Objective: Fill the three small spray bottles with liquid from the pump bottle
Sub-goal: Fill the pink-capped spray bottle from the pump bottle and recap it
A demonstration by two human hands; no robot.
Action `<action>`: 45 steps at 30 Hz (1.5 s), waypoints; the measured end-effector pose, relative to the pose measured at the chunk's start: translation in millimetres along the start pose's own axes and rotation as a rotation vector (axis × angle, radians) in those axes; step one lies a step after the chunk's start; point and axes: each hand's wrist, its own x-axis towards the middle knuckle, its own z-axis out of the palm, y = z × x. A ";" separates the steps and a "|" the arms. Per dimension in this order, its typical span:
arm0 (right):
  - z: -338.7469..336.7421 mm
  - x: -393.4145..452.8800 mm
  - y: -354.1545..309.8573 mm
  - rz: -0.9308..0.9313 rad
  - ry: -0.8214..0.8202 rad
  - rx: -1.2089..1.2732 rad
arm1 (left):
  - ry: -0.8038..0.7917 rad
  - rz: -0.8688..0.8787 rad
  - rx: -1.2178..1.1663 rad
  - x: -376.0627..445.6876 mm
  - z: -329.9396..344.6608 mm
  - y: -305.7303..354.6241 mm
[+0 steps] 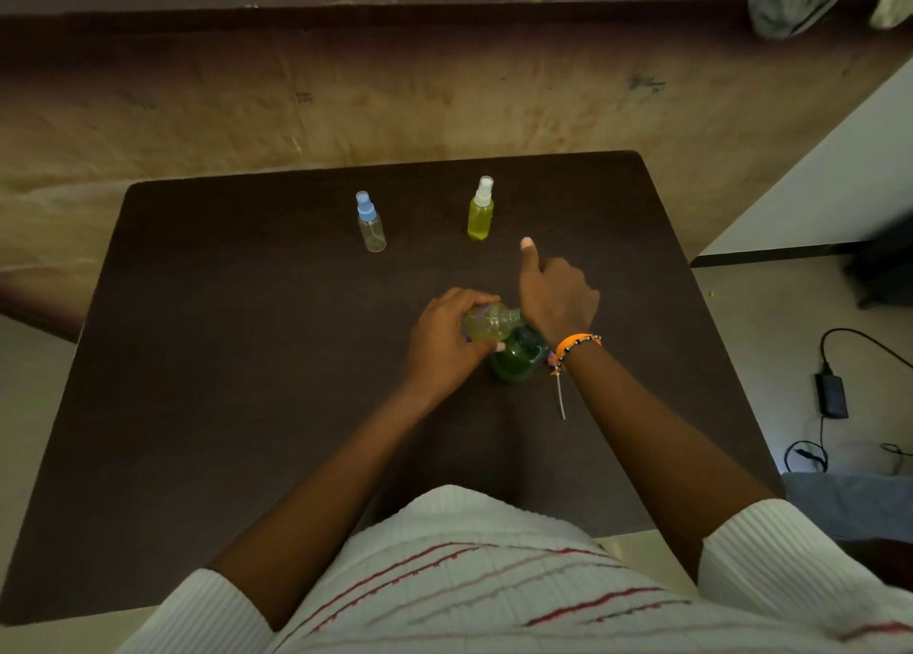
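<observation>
Gripping a small spray bottle (486, 325) — left hand (447, 342); right hand (558, 300) on the green pump bottle (516, 359), grip hidden.

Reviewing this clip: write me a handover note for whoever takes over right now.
Left hand grips a small clear spray bottle, cap off, part-filled with yellow liquid, tilted at the green pump bottle.
Right hand is on the pump top, index finger raised.
Done: white-capped small bottle full of yellow liquid, standing at the far side of the dark brown table.
Left: finish and cap the held bottle, then fill the blue-capped clear bottle, which looks empty.
</observation>
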 end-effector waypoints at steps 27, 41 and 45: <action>-3.4 7.6 -3.0 0.018 -0.158 -0.067 | -0.009 -0.002 -0.051 2.9 -0.2 -0.4; -7.3 -3.3 -7.7 -0.063 -0.040 -0.084 | 0.015 0.020 -0.032 1.7 1.3 -3.2; -15.3 -2.0 -9.7 -0.032 -0.137 -0.130 | 0.016 0.034 -0.040 2.4 0.1 -1.8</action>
